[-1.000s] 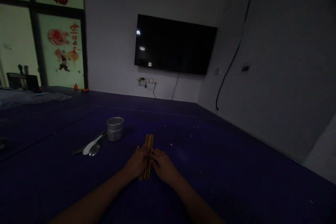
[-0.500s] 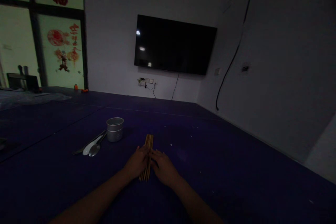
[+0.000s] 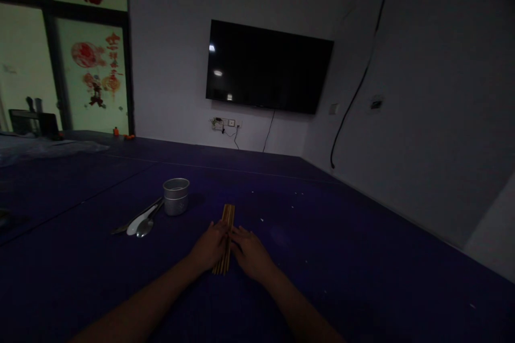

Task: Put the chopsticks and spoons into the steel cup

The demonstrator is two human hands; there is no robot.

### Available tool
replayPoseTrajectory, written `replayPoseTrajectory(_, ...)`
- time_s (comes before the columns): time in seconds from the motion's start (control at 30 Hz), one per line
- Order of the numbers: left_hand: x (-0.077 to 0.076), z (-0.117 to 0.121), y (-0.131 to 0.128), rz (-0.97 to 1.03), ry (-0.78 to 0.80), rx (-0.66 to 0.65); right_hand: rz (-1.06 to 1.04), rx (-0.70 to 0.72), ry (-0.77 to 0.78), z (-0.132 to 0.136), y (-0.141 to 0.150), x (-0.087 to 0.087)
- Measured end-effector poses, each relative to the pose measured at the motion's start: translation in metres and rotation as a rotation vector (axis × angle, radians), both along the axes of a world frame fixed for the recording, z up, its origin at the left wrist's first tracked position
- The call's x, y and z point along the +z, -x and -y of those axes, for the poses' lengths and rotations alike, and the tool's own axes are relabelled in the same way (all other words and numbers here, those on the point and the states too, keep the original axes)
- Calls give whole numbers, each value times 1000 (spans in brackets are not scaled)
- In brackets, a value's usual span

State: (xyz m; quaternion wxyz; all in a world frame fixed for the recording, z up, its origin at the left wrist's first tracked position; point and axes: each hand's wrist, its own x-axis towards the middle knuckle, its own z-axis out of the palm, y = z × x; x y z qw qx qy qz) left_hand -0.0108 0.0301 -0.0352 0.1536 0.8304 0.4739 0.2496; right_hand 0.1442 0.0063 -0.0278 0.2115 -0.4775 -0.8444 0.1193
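Observation:
A bundle of wooden chopsticks (image 3: 228,214) lies lengthwise on the dark blue tabletop (image 3: 346,257), pointing away from me. My left hand (image 3: 210,246) grips it from the left, with the fingers laid across the top. From the right, my right hand (image 3: 250,253) presses its fingertips against the same bundle. Both hands hide the middle of the chopsticks, while their far and near ends show. To the left stands a grey metal cup (image 3: 176,204). Beside it lie a white spoon (image 3: 138,223), a metal spoon (image 3: 144,228) and a slim dark utensil (image 3: 124,226) whose kind I cannot make out.
Clear plastic sheeting (image 3: 52,148) and a dark holder with upright handles (image 3: 34,120) sit at the far left. Small orange items (image 3: 129,137) lie near the door. White specks dot the table. A television (image 3: 267,67) hangs on the wall behind; a black cable (image 3: 356,96) hangs at right.
Both hands stay on the chopsticks with hardly any movement. The whole view has shifted very slightly; the cup and spoons lie where they were.

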Motion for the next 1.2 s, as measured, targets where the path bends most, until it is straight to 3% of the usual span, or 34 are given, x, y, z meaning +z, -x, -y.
replayPoseTrajectory(0.33, -10, -5, 2, -6, -46, 26, -5, 4, -23, -2, -1, -3)
replayPoseTrajectory(0.67, -3, -2, 2, -6, -27, -14, 0, -32, -2, -1, -1, -5)
replayPoseTrajectory(1.2, -5, -4, 1, -13, -19, 22, -21, -21, -26, 0, 0, -4)
